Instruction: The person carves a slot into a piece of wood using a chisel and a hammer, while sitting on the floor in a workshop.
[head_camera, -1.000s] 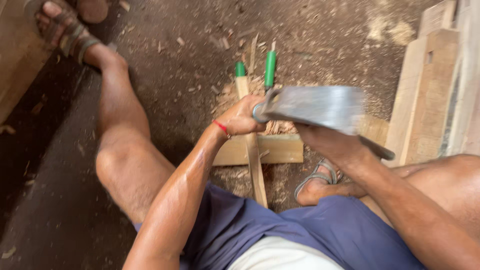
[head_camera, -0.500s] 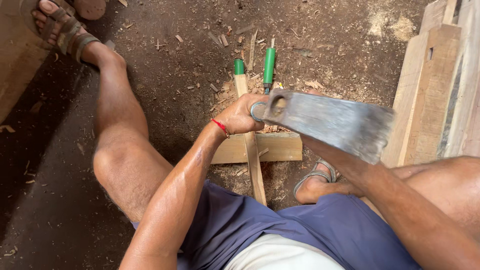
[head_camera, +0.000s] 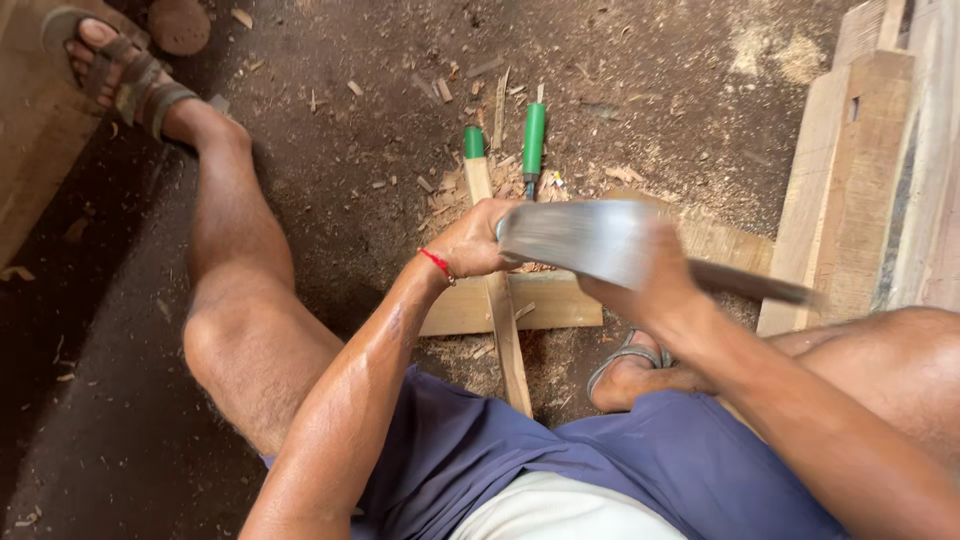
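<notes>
Steel, grey and dull, fills the middle of the view: a broad flat blade (head_camera: 585, 240), blurred, is held level above a narrow wooden strip (head_camera: 500, 310) that lies lengthwise between the seated person's knees. The left hand (head_camera: 478, 240) has its fingers clenched around the blade's near end, where the strip passes beneath, seemingly to steady tool and work at one spot; a thin red band (head_camera: 436, 263) circles that wrist. The right hand (head_camera: 655, 290) closes its fingers over the blade's far side, above a dark tapered end (head_camera: 750, 283) that juts toward the right, a two-handed grip that keeps the wide metal flat. The strip is pale, square-edged and straight, its far tip capped in green (head_camera: 473, 142), and it rests across a thicker pale block (head_camera: 545, 303) set crosswise on the floor, which lifts it clear of the dirt. Just beside the capped tip lies a slim tool with a green handle (head_camera: 534, 138), parallel to the strip and within reach. Chips and curled shavings (head_camera: 450, 190) are scattered over the dark packed-earth floor (head_camera: 350, 60), thickest around the block. A sandalled foot (head_camera: 625, 365) sits just right of the strip's near end; the other sandalled foot (head_camera: 120, 75) stretches far left. Sawn planks, one with a square mortise (head_camera: 850, 180), lean at the right edge.
</notes>
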